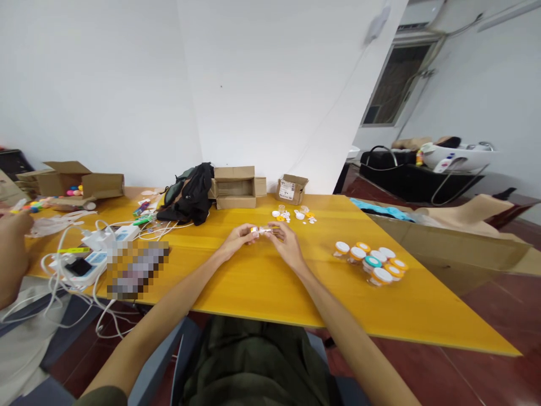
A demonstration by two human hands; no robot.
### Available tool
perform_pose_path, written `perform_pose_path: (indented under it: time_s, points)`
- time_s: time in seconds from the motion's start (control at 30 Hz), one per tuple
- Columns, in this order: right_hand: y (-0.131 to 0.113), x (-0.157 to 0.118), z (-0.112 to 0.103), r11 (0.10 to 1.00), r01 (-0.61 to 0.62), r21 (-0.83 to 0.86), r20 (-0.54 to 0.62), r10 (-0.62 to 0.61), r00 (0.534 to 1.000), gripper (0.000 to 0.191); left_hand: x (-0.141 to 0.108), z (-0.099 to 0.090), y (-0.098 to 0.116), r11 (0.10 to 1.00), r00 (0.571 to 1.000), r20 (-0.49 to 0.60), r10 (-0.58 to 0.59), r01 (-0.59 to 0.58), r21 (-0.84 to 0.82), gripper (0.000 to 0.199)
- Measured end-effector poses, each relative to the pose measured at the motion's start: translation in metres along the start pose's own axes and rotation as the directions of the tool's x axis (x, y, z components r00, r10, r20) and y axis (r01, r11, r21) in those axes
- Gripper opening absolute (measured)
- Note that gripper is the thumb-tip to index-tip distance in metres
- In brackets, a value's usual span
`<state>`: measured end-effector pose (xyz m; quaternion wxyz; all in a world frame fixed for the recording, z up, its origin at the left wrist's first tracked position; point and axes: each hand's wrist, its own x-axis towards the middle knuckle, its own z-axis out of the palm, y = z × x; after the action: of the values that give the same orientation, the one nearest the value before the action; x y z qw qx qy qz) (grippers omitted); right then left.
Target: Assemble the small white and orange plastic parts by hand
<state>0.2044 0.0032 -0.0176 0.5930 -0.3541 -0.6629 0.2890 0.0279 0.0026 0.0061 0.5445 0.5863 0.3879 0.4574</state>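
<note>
Over the middle of the table, my left hand is closed on a small white piece with a yellow part. My right hand comes to it from the other side, its fingers pinching a small whitish piece. The two pieces meet or nearly touch, and I cannot tell whether they are joined. Beyond my hands lie loose white and orange lids and small parts. To the right stands a cluster of several clear jars with white, orange and teal lids.
Cardboard boxes and a dark bag line the back of the wooden table. Power strips with tangled white cables and a blurred-out object lie left. Another person's arm reaches in at the far left.
</note>
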Motion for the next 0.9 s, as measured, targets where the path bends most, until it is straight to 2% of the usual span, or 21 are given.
perform_pose_path:
  time_s: [0.17, 0.4, 0.9]
  points:
    - [0.0025, -0.0004, 0.0006, 1.000, 0.022, -0.015, 0.041, -0.021, 0.999, 0.022, -0.0002, 0.0006, 0.0006, 1.000, 0.999, 0.035, 0.003, -0.004, 0.016, 0.040]
    - [0.0056, -0.0003, 0.0010, 1.000, 0.008, 0.020, 0.050, -0.009, 0.999, 0.023, 0.0002, 0.0008, 0.0001, 1.000, 1.000, 0.029, -0.003, 0.002, 0.030, 0.037]
    - [-0.0032, 0.0001, -0.0022, 1.000, -0.010, -0.016, 0.075, 0.011, 0.997, 0.021, -0.0001, 0.0008, -0.0017, 0.999, 0.999, 0.050, 0.007, -0.010, 0.049, 0.040]
